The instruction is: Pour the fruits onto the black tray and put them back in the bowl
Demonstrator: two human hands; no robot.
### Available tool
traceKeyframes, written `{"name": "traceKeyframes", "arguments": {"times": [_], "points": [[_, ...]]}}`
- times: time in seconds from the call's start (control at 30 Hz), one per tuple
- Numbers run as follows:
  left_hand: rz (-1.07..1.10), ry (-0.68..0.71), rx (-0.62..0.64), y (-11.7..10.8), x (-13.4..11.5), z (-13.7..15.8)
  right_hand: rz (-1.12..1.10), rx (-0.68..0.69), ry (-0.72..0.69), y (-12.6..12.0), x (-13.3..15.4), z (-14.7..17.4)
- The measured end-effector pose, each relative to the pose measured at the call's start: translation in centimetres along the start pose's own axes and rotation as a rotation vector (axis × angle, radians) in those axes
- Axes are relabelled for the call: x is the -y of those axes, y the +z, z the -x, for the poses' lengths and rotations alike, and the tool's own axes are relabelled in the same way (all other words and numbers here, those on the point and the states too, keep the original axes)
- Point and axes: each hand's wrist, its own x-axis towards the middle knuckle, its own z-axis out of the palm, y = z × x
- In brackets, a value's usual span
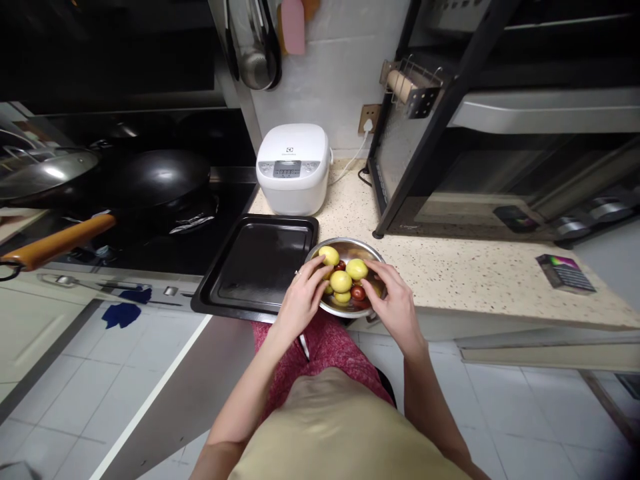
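Beside the rice cooker [293,190], a bowl [362,249] of produce under both hands

Near the counter's front edge [430,277], I see the metal bowl against the right side of a black tray [255,260]. The left hand [301,295] has its fingers curled and slightly parted, touching the upper-left yellow piece [329,254]; whether they grip it, I cannot tell. The right hand [396,301] brings thumb and fingertips together at the upper-right yellow piece [356,269], seemingly holding it. Dark-red pieces [357,293] lie between. Handling looks under way, not finished: every piece I can see remains within the rim, none lifted clear.
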Motion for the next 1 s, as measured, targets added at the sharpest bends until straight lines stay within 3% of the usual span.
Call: {"name": "traceKeyframes", "arguments": {"times": [0.1,0.33,0.57,1.0], "points": [[-0.116,0.017,0.029,-0.4,1.2,-2.1,0.009,0.01,-0.012,0.1,0.0,0.1],[-0.297,0.115,0.365,-0.4,3.7,-6.9,0.114,0.192,-0.179,0.9,0.7,0.6],[-0.356,0.155,0.364,-1.1,3.0,-7.1,0.147,0.184,-0.19,1.5,0.9,0.6],[-0.162,0.201,0.316,-0.4,2.4,-6.9,0.121,0.173,-0.171,1.7,0.8,0.6]]}}
